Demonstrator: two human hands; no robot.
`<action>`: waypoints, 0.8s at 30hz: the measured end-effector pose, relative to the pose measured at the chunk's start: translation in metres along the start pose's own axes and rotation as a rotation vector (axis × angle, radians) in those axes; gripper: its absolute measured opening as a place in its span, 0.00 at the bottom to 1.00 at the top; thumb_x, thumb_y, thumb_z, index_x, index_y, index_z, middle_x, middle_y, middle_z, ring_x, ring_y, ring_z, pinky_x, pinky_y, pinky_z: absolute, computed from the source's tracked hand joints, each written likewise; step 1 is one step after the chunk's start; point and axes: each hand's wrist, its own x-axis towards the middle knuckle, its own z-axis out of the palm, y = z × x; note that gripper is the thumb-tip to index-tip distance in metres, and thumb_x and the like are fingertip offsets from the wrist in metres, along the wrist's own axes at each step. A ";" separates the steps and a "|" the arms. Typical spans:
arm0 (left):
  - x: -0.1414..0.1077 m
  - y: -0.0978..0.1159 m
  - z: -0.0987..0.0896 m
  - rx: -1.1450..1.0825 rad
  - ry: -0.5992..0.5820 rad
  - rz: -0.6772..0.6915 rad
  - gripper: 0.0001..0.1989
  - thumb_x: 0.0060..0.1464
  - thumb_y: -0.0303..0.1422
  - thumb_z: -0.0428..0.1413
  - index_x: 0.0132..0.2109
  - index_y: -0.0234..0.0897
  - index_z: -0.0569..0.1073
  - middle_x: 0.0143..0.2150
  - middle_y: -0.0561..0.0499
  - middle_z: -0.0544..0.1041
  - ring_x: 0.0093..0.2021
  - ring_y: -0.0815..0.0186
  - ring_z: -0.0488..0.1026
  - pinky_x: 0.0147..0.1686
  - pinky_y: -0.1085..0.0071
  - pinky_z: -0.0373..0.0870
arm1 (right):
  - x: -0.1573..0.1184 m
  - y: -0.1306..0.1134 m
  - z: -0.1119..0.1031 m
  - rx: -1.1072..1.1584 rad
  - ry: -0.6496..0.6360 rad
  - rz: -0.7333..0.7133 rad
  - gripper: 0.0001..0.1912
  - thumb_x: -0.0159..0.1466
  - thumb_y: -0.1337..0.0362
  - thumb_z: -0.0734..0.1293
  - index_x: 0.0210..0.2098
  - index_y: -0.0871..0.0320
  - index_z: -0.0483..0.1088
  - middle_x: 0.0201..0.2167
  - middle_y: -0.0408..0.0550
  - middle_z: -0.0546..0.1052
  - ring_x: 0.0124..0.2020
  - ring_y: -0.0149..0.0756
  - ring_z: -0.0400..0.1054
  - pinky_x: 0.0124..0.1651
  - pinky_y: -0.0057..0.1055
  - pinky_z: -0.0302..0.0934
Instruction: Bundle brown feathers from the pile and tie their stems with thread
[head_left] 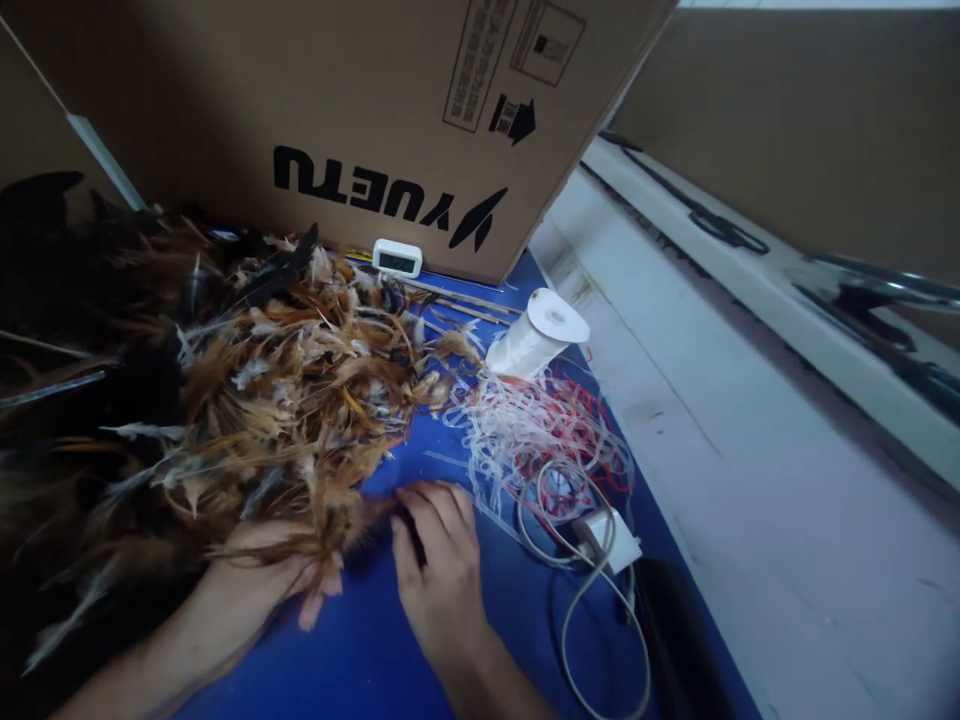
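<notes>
A large heap of brown, orange and black feathers (300, 390) covers the left side of the blue table. At its near edge is my left hand (262, 560), its fingers closed around a tuft of brown feathers (319, 535) that partly hides them. Just to the right, my right hand (442, 560) is curled with its fingertips drawn together. A blurred brown wisp from the tuft reaches these fingertips, which seem to pinch it.
Behind the heap stands a large cardboard box (360, 100) with a small white digital display (397, 259) before it. To the right are a white spool (536, 335), tangled white and red strands (540, 425), and a cabled white adapter (611, 540). A pale wall (720, 480) borders the blue table (360, 660).
</notes>
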 end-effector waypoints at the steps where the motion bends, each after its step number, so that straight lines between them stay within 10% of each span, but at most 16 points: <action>1: 0.000 0.000 0.000 -0.013 0.027 0.006 0.11 0.43 0.40 0.64 0.22 0.37 0.78 0.18 0.52 0.74 0.16 0.73 0.65 0.23 0.74 0.61 | -0.001 0.000 0.001 -0.010 -0.012 -0.020 0.13 0.62 0.74 0.61 0.44 0.57 0.70 0.42 0.51 0.75 0.47 0.42 0.64 0.53 0.44 0.57; 24: -0.002 0.005 -0.003 -0.274 0.060 0.387 0.08 0.44 0.34 0.65 0.31 0.34 0.79 0.24 0.53 0.75 0.19 0.77 0.66 0.19 0.81 0.65 | 0.017 -0.013 0.024 -0.243 -0.178 -0.144 0.06 0.63 0.68 0.63 0.32 0.58 0.70 0.33 0.49 0.73 0.38 0.39 0.64 0.43 0.36 0.59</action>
